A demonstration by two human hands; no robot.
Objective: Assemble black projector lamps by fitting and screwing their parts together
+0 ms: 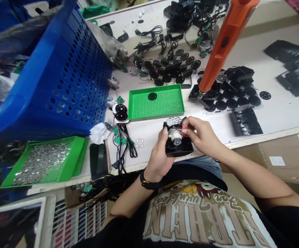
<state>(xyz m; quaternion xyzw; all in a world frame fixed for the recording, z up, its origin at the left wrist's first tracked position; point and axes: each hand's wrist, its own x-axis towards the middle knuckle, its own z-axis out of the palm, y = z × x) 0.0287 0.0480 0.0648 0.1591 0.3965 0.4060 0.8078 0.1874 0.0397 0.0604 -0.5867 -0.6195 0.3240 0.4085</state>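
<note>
a white worktop (pixel 149 129) carries everything, with a tall blue basket (pixel 33 65) at its left side. next in size, an orange driver (pixel 223 44) stands nearly upright, its tip down beside black parts. a shallow green tray (pixel 156 115) lies near the middle.

the left grip (pixel 160 155) is curled around the side of a black housing (pixel 179 150), thumb on the upper edge; the fingers beneath are hidden. the right grip (pixel 203 136) is nearly closed, thumb and forefinger pinched on thin red wires (pixel 182 133). the housing is held over the front edge of the worktop, just in front of the tray, its open side up.

it looks like light, stiff plastic, smooth enough to slide a little, so the outer side walls seem the safest hold. the small silvery motor (pixel 177 141) in it is probably dense and hard for its size. the wires look soft and their joints easily torn; better pinched along the insulation, without tugging. smallest are the loose screws (pixel 174 106) in the tray, fiddly and apt to roll.
</note>
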